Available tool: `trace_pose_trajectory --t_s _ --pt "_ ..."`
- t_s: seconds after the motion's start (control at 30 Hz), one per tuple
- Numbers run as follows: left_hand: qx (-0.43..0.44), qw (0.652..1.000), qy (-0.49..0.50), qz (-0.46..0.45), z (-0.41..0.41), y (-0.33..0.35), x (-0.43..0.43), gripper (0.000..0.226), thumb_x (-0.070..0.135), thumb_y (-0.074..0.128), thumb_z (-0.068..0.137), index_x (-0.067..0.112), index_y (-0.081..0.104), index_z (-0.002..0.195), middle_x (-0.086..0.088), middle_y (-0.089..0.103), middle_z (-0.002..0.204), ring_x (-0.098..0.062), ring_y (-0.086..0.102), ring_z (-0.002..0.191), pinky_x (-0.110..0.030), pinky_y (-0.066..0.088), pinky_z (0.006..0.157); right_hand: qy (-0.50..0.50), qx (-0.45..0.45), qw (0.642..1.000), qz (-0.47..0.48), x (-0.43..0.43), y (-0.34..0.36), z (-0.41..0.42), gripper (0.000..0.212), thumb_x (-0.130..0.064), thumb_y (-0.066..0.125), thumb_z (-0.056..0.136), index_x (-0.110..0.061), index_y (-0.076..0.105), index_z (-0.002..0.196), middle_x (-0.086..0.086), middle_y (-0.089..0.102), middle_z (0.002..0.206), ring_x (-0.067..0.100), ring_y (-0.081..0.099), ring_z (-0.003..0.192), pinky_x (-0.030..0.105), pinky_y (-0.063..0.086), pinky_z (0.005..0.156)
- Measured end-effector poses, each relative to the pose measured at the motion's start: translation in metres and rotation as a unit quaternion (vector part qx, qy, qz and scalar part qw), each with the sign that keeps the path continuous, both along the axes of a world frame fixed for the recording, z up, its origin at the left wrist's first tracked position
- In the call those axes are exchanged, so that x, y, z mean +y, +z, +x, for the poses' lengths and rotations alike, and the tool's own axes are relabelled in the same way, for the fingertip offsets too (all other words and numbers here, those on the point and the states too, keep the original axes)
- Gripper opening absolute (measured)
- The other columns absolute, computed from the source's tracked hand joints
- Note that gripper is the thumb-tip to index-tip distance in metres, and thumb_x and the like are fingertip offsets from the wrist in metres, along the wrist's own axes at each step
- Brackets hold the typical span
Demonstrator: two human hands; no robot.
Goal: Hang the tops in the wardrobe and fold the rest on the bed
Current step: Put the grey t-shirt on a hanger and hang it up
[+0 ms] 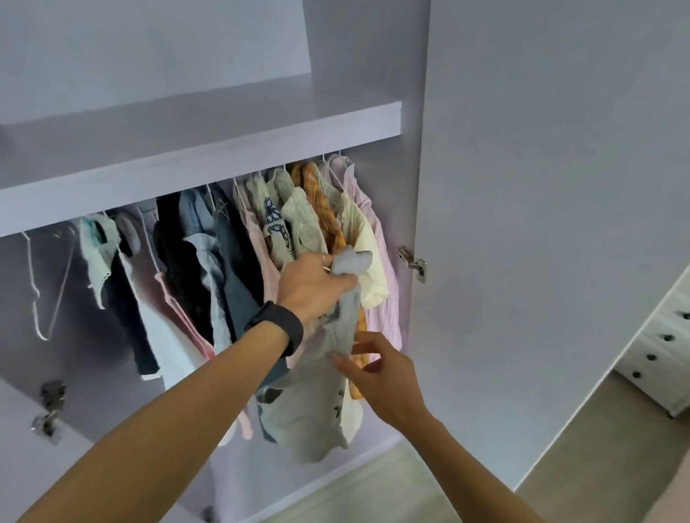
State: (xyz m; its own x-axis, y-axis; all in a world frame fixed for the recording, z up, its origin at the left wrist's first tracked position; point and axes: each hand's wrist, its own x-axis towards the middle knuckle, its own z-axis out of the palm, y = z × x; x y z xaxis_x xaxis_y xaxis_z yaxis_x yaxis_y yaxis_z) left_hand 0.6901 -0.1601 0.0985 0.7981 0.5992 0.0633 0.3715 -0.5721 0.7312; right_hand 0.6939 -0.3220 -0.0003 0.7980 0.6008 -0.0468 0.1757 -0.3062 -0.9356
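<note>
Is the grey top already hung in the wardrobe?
No, the left hand grips the grey top, in front of the hung clothes.

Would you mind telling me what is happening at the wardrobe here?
A person stands at the open wardrobe. Their left hand grips a grey top near its upper end, in front of the hung clothes, while the right hand touches it lower down. It does not look hung yet. Empty hangers hang at the left.
</note>
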Motion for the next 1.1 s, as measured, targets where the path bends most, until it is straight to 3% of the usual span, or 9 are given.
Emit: trace_pose_trajectory --t_s 0.1,0.17,0.33,0.43,0.6,0.77,0.83,0.93,1.1 --pt "0.005 1.0 0.021 -0.018 -0.007 0.001 0.007 0.021 0.034 0.077 0.081 0.017 0.073 0.091 -0.001 0.073 0.088 -0.02 0.068 0.085 -0.036 0.057 0.076 0.003 -0.026 1.0 0.002 0.016 0.004 0.005 0.025 -0.049 0.068 0.092 -0.029 0.068 0.106 -0.019 0.069 0.097 0.002 0.066 0.082 0.012 0.046 0.069" --pt "0.009 0.999 0.036 -0.037 -0.012 0.0 0.015 0.023 0.037 0.077 0.082 0.017 0.073 0.092 -0.001 0.072 0.089 -0.021 0.068 0.085 -0.038 0.059 0.076 0.022 -0.041 0.999 -0.011 0.023 0.007 0.005 0.024 -0.042 0.065 0.096 -0.022 0.069 0.106 -0.01 0.071 0.098 0.005 0.067 0.084 0.014 0.048 0.07" --pt "0.061 0.996 0.045 -0.047 -0.038 -0.008 0.032 0.058 0.064 0.051 0.093 0.017 0.048 0.059 -0.002 0.062 0.068 -0.03 0.067 0.077 -0.041 0.058 0.074 0.028 -0.027 0.999 -0.001 0.032 0.02 0.01 0.029 -0.041 0.068 0.094 -0.012 0.069 0.09 -0.001 0.073 0.078 0.012 0.068 0.073 0.022 0.051 0.069" --pt "0.055 0.995 0.075 -0.039 -0.062 -0.038 0.036 0.055 0.061 0.042 0.097 0.016 0.066 0.08 0.001 0.07 0.085 -0.024 0.065 0.084 -0.033 0.049 0.071 0.014 -0.002 1.0 -0.001 0.03 0.029 0.024 0.023 -0.039 0.072 0.092 -0.02 0.07 0.079 -0.013 0.071 0.066 0.003 0.066 0.063 0.022 0.051 0.067" --pt "0.01 0.995 0.031 -0.093 -0.094 -0.097 -0.004 0.027 0.056 0.052 0.094 0.033 0.065 0.087 0.016 0.07 0.09 -0.007 0.064 0.086 -0.021 0.043 0.067 -0.011 0.081 0.996 0.044 0.023 0.037 0.041 0.023 -0.025 0.077 0.09 -0.012 0.071 0.071 -0.003 0.067 0.058 0.013 0.065 0.058 0.025 0.057 0.067" --pt "0.062 0.997 0.01 -0.038 -0.092 -0.129 -0.059 0.065 0.096 0.028 0.073 0.039 0.055 0.087 0.023 0.064 0.083 0.0 0.062 0.077 -0.024 0.049 0.066 -0.046 0.121 0.988 0.089 0.01 0.042 0.042 0.014 -0.016 0.076 0.089 -0.003 0.077 0.084 0.002 0.068 0.063 0.01 0.064 0.054 0.018 0.054 0.059" --pt "0.102 0.995 -0.005 0.011 -0.087 -0.14 -0.071 0.061 0.092 0.032 0.076 0.037 0.054 0.091 0.021 0.063 0.085 -0.004 0.062 0.076 -0.023 0.048 0.061 -0.05 0.132 0.984 0.113 0.0 0.04 0.04 0.011 -0.011 0.073 0.091 -0.01 0.078 0.081 -0.002 0.07 0.065 0.01 0.064 0.056 0.019 0.055 0.061" --pt "0.165 0.985 -0.02 0.05 -0.082 -0.158 -0.073 0.032 0.059 0.046 0.095 0.029 0.055 0.092 0.009 0.065 0.085 -0.017 0.063 0.077 -0.031 0.054 0.067 -0.069 0.131 0.981 0.129 -0.019 0.036 0.046 0.013 -0.013 0.073 0.091 -0.012 0.077 0.078 0.002 0.069 0.065 0.012 0.063 0.057 0.02 0.055 0.062" --pt "0.182 0.983 -0.011 -0.012 -0.106 -0.167 -0.039 0.011 0.039 0.057 0.096 0.03 0.062 0.097 0.006 0.067 0.091 -0.02 0.065 0.089 -0.027 0.05 0.072 -0.2 0.103 0.969 0.103 -0.053 0.014 0.077 0.024 -0.021 0.077 0.086 -0.015 0.054 0.084 0.0 0.066 0.057 0.013 0.063 0.053 0.028 0.056 0.058"
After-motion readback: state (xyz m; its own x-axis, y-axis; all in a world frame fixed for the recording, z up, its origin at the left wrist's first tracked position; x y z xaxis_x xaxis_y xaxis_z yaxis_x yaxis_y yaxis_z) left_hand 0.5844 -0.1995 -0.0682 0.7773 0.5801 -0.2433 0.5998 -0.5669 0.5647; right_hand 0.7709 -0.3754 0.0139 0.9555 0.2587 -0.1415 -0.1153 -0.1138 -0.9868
